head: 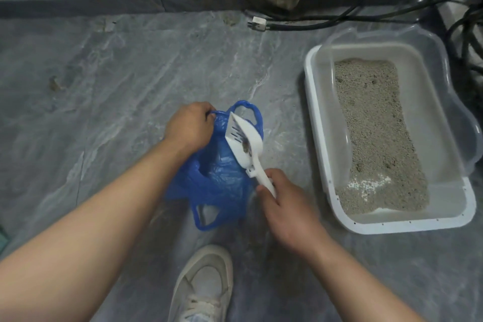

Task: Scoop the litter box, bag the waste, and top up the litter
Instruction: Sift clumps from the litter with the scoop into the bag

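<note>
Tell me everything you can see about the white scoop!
The scoop is white and looks like plastic, with slots cut in its flat blade and raised sides. A small brownish clump sits in it. The right hand grips its handle, and it is tilted, blade pointing up and away, over the mouth of the blue bag. The left hand holds the bag open. It is left of the litter box and not touching it.

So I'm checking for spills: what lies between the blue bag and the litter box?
In the head view, only bare grey floor separates the blue bag from the litter box; no clear spilled litter shows.
</note>
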### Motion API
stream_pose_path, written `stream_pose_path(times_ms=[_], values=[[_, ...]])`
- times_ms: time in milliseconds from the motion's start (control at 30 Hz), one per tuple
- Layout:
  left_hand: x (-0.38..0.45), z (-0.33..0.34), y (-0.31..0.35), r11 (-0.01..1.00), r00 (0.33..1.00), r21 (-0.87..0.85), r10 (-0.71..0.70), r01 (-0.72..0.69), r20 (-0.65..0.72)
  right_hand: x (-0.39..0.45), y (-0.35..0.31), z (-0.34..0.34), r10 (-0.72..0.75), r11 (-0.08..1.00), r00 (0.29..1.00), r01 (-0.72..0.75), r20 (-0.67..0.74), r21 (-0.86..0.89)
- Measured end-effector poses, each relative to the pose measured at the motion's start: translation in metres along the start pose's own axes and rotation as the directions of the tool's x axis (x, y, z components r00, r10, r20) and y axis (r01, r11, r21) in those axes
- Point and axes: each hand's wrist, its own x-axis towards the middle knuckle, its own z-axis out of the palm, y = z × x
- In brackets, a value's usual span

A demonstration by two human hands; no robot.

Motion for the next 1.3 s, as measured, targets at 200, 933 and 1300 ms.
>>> stream_pose_path(times_ms=[200, 933, 1300], values=[[-0.003, -0.001, -0.006, 1.0, 1.0, 0.0, 0.012, -0.012, 0.005, 0.002, 0.006, 0.023, -0.007, 1.0, 1.0, 0.007, 0.017, -0.028], [0.0, -0.001, -0.013, 1.0, 0.999, 0.004, 0.021, -0.021, 0.032, -0.001, 0.008, 0.028, -0.049, 0.977, 0.997, 0.035, -0.063, -0.211], [-0.005, -0.008, -0.002, 1.0, 0.996, 0.007, -0.001, 0.0, 0.085, -0.009, 0.017, 0.019, -0.069, 0.997, 0.992, 0.066, -0.101, -0.032]])
